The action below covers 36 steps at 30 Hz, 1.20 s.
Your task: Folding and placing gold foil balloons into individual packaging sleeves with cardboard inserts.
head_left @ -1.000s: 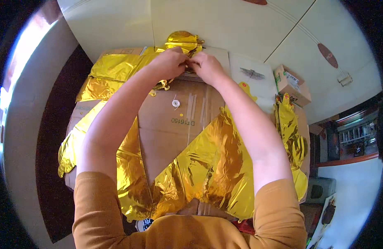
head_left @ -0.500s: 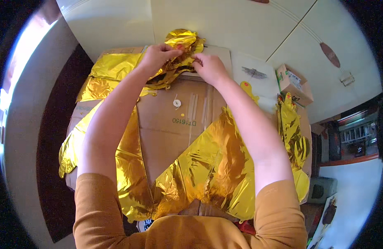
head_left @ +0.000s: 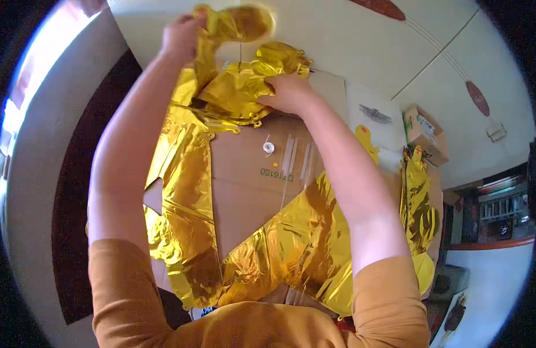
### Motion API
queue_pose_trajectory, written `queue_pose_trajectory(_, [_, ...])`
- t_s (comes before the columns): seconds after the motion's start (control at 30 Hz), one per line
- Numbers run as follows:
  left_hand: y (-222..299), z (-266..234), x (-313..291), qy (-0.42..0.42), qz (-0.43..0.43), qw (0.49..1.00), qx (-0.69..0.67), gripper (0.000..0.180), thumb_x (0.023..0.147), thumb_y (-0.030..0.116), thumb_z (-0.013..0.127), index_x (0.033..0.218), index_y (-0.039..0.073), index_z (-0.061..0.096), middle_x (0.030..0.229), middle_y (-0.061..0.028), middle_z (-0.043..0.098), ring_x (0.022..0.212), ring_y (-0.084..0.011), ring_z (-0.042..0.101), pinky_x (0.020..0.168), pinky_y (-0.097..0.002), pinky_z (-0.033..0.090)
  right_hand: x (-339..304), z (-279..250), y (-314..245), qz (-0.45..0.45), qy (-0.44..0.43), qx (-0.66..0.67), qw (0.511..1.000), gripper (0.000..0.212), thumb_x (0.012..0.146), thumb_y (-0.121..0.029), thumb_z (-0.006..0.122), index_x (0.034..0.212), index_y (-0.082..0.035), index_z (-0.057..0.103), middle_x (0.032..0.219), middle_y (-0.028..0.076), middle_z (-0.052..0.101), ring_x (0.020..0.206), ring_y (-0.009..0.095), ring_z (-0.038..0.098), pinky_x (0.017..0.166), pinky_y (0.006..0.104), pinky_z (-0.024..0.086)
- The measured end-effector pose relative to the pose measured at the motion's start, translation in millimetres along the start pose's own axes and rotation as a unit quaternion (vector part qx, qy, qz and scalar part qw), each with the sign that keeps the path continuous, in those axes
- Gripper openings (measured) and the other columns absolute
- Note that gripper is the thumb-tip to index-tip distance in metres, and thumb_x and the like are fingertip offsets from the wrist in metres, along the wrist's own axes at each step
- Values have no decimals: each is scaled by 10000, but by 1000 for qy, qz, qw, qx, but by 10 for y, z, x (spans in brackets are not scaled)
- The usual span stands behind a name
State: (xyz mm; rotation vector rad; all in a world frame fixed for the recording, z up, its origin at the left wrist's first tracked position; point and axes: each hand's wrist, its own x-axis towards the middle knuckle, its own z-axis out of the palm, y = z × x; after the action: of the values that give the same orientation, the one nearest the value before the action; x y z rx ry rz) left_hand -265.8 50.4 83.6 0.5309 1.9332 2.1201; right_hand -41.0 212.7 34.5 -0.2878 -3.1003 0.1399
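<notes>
Left hand holds gold foil aloft, right hand at the pile

Head view: At 11 o'clock the left hand (head_left: 182, 39), blurred, is closed on the edge of a raised gold foil (head_left: 242, 24), whose rounded end sticks out toward 12 o'clock. Its lower part hangs to the foil pile (head_left: 236, 93); whether the two are joined I cannot tell. Just past 12 o'clock, the right hand (head_left: 288, 93) rests at the pile with fingers bent; whether they pinch the film is hidden.

A small white roll (head_left: 268, 146) lies near the centre on brown cardboard (head_left: 242, 191). A large spread foil (head_left: 250, 258) reaches from 9 o'clock round past 6, and a crumpled foil (head_left: 417, 197) lies at 3.

The step in hand looks like drawing one foil free of the pile. The next move calls for a light pinch on the thin film and a steady right hand.
</notes>
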Motion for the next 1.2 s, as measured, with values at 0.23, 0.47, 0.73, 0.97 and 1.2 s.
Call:
queue_pose_trajectory(0.23, [954,-1986,234,87,143,985,37,497,877,315,732,1272,51,588,1089,-129,680,976,-241,679,840,-375,557,145,88,-30,-18,-31,4,999,699,824,-549,671,1356,-103,587,1293,162,635,1170,368,603,1016,433,474])
queue_pose_trajectory(0.47, [1893,-2266,-1074,79,266,947,160,448,898,171,694,1297,21,558,1088,-126,688,969,-222,683,839,-344,565,195,176,79,-8,-6,57,998,703,803,-561,704,1341,-120,599,1305,155,633,1213,360,584,1045,443,453])
queue_pose_trajectory(0.73, [1987,-1022,-2568,-137,325,922,160,423,923,7,650,1326,-13,524,1086,-123,698,963,-199,688,838,-308,574,-355,-360,433,152,326,376,854,743,828,-452,753,1313,67,538,1269,271,617,1175,342,613,1024,399,469])
queue_pose_trajectory(0.97, [2151,-164,-3448,-297,108,936,154,507,973,31,608,1430,-37,397,1001,-109,688,908,-108,647,777,-224,528,-2215,-1731,-755,-242,212,479,817,571,876,-222,753,1336,38,538,1244,118,636,1116,196,611,990,304,466])
queue_pose_trajectory(1.2, [2163,404,-3744,-396,227,889,19,547,946,80,637,1424,-31,395,1040,-156,670,944,-166,644,763,-281,552,-2873,-2285,-665,-102,42,348,931,365,899,-131,720,1222,21,643,1105,59,706,1023,127,651,902,263,493])
